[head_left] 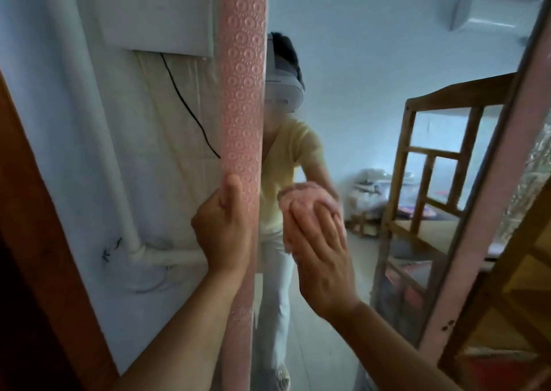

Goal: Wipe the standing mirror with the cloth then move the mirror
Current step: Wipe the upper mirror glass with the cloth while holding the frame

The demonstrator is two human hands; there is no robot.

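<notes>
L hand [223, 226] grips mirror [243, 92] frame, R hand [322, 247] – cloth [301, 203] on glass

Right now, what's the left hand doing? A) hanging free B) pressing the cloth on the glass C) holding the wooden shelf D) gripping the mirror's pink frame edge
D: the left hand is wrapped around the pink patterned frame of the mirror, thumb up along its edge, while the right hand presses the pink cloth against the glass.
</notes>
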